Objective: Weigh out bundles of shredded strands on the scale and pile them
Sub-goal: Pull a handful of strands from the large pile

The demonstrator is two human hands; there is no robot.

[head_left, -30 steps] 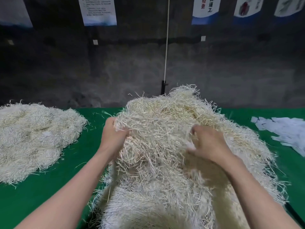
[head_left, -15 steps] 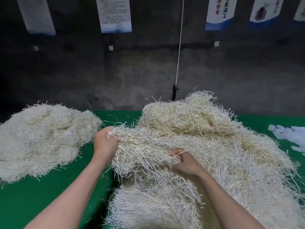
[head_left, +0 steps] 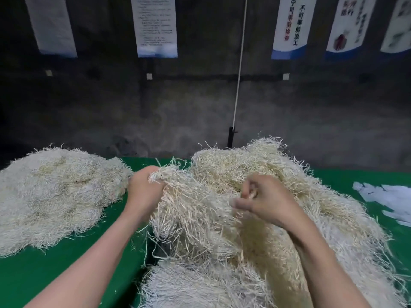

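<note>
At 6 o'clock, the near edge of the big heap of shredded strands (head_left: 200, 285) lies on the green table (head_left: 44, 276). Just above it, at the centre, a bundle of strands (head_left: 195, 210) is lifted off the heap between both hands. The left hand (head_left: 144, 190) grips the bundle's left end in a closed fist. The right hand (head_left: 266, 201) is slightly blurred, with its fingers curled into the strands. At 9 o'clock sits a separate flatter pile (head_left: 51, 192), and at 3 o'clock lie white paper scraps (head_left: 391, 196). Farther off, at 12 o'clock, a white cord (head_left: 241, 63) and printed posters (head_left: 155, 25) hang on the dark wall (head_left: 89, 107).
</note>
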